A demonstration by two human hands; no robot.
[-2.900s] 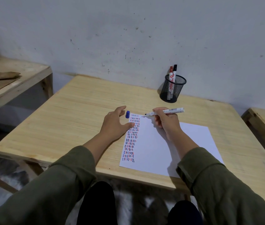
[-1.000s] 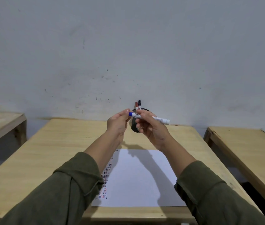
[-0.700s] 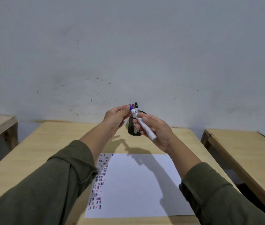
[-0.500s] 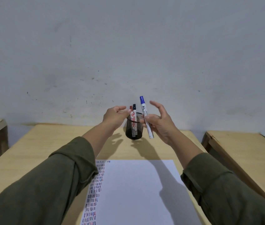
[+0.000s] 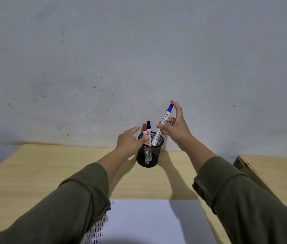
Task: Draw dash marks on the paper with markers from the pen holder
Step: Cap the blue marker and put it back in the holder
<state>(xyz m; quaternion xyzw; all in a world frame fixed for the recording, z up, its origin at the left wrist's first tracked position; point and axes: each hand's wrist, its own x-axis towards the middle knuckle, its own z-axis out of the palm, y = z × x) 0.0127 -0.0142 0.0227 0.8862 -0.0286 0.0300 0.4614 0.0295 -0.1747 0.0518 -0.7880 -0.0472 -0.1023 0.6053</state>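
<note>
A black mesh pen holder [image 5: 152,158] stands at the far edge of the wooden table [image 5: 33,173], against the wall. Inside it are a red marker [image 5: 145,132] and a black marker [image 5: 149,128], both upright. My right hand [image 5: 176,129] grips a capped blue marker [image 5: 163,123], tilted, with its lower end just inside the holder's rim. My left hand [image 5: 130,142] rests against the holder's left rim, fingers apart, holding nothing. The white paper [image 5: 153,222] lies near me, with columns of blue and red dash marks along its left edge, partly under my left sleeve.
A grey wall [image 5: 139,59] rises right behind the holder. A second wooden table [image 5: 276,173] stands to the right across a narrow gap. The edge of another piece of furniture shows at the far left.
The blue marker was capped between both hands, then turned upright. My right hand has lowered its end into the holder. My left hand has moved onto the holder's rim.
</note>
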